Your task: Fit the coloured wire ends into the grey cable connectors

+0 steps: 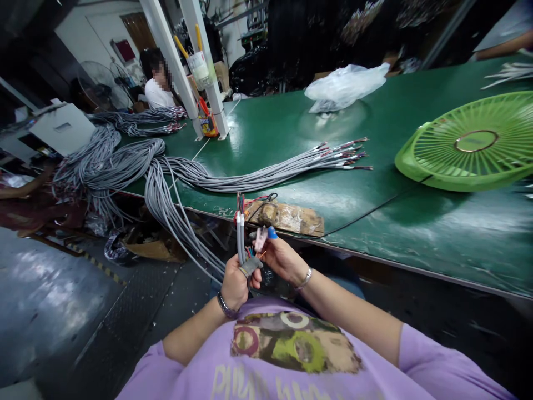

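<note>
My left hand (236, 283) is closed around several grey cables (240, 239), which stand up out of the fist with coloured wire ends at the top. A grey covering wraps its thumb. Beside that thumb, thin coloured wires (249, 251) fan out from a stripped cable end. My right hand (283, 258) is just to the right, fingers drawn together close to these wires. One of its fingertips has a blue covering. A pale pinkish-white piece (260, 239) shows at its fingers; whether it is held or wrapped on a finger, I cannot tell.
A long bundle of grey cables (250, 180) lies across the green table (353, 211), with a coiled heap (120, 161) at left. A worn wooden block (295, 216) sits at the near edge. A green fan (470, 141), plastic bag (345, 86) and white posts (216, 105) stand beyond.
</note>
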Demonstrator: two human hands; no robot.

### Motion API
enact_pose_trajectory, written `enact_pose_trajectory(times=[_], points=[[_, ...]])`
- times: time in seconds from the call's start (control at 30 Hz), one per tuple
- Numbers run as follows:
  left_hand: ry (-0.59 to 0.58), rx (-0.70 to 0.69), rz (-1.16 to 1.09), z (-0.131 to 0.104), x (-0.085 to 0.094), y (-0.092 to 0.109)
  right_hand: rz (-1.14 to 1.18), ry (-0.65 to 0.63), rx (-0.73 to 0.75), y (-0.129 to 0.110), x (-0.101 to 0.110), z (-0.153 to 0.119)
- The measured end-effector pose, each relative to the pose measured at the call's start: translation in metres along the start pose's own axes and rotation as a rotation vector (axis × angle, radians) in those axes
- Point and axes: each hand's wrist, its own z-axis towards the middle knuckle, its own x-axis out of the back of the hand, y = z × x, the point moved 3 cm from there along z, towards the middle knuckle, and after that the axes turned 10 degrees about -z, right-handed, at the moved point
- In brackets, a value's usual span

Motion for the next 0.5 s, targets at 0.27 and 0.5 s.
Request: enact_pose_trajectory(times=[0.27, 0.5], points=[[0.065, -0.166, 0.016, -0.013, 0.002, 0.008, -0.016, -0.093, -0.068, -0.004, 0.0, -0.006], [0.09, -0.223, 0.036, -0.006, 0.0, 0.007, -0.044, -0.048, 0.016, -0.003, 0.001, -0.006]])
